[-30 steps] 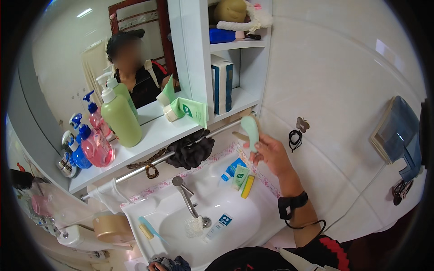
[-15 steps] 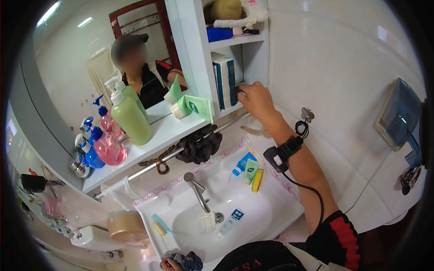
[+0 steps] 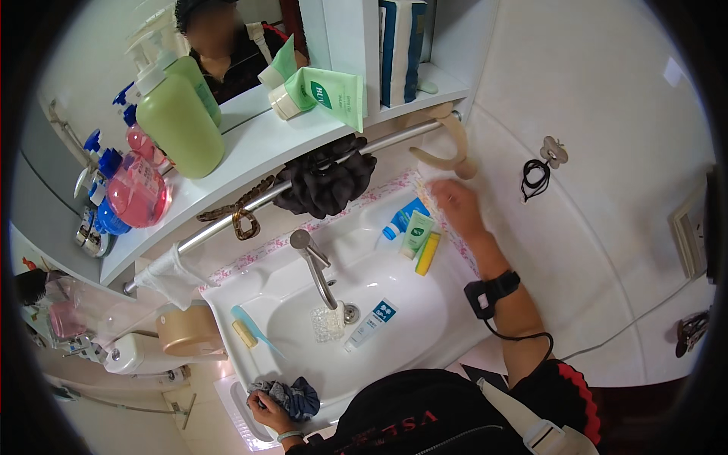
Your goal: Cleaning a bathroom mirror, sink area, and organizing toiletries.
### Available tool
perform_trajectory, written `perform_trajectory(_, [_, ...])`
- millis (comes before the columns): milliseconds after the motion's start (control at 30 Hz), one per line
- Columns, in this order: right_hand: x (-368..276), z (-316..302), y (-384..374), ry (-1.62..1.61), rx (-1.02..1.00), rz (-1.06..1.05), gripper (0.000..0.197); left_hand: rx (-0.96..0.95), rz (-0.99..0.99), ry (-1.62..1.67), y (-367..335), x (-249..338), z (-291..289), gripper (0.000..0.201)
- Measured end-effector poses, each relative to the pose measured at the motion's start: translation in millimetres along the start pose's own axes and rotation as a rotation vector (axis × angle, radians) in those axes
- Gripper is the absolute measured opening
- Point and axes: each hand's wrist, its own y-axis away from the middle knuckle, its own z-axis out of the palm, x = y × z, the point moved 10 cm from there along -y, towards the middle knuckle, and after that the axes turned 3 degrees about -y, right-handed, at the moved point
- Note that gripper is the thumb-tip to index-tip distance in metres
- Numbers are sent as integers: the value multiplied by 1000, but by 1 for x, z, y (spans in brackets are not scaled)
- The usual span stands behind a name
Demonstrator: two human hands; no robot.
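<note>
Over the back right corner of the white sink (image 3: 455, 299), my right hand (image 3: 455, 205) is smeared by motion and its fingers are unclear. Just below it on the ledge lie a blue bottle (image 3: 406, 218), a green and white tube (image 3: 416, 233) and a yellow item (image 3: 428, 254). At the lower left edge of the sink, my left hand (image 3: 269, 413) is closed on bunched grey and navy cloth (image 3: 292, 399). In the basin are a white and blue tube (image 3: 371, 324) and a pale textured pad (image 3: 327, 324), under the tap (image 3: 311, 262).
Above the sink, a shelf (image 3: 250, 163) bears a green pump bottle (image 3: 180, 114), a pink one (image 3: 136, 189) and a green tube (image 3: 334, 95). Below it, a rail (image 3: 398, 136) carries a black scrunchie (image 3: 326, 176) and a beige curved band (image 3: 455, 148). A blue-white pack (image 3: 402, 53) stands in the cubby.
My right hand has come down from the cubby beside the blue-white pack to the sink's back right corner. A small pale green item now shows there. My left hand still grips the cloth.
</note>
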Motion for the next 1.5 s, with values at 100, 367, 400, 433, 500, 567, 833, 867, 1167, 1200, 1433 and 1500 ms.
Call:
perform_trajectory(100, [42,72,35,369,-421,-89,17,2,-9,-16,-1,-4,-2,24])
perform_trajectory(367, [119,138,81,882,-1097,-125,28,-62,-77,-39,0,-12,1,31])
perform_trajectory(400, [124,138,82,945,-1122,-154,27,-60,-73,-42,0,-9,1,31])
perform_trajectory(433, [128,138,83,1005,-1147,-184,27,-58,-68,-46,-1,-5,1,31])
perform_trajectory(500, [133,140,85,1108,-1111,-260,24,-39,-54,-44,-1,-1,2,28])
perform_trajectory(567, [136,138,90,1022,-1166,-218,21,-7,-34,-36,0,-2,1,22])
perform_trajectory(833, [122,123,50,847,-815,-409,35,-28,-79,-39,-1,-11,3,23])
perform_trajectory(867, [123,121,45,838,-794,-406,37,-21,-73,-37,-1,-11,3,22])
perform_trajectory(1167, [132,135,37,997,-888,-65,52,-7,-79,-28,-2,-6,-1,21])
perform_trajectory(1200, [136,135,40,1030,-923,-84,52,-11,-81,-23,-3,-4,0,21])
perform_trajectory(1433, [120,133,53,916,-931,-74,46,-18,-102,-51,-1,1,-1,24])
perform_trajectory(1500, [104,127,48,870,-855,-47,44,-4,-89,-42,0,2,-3,20])
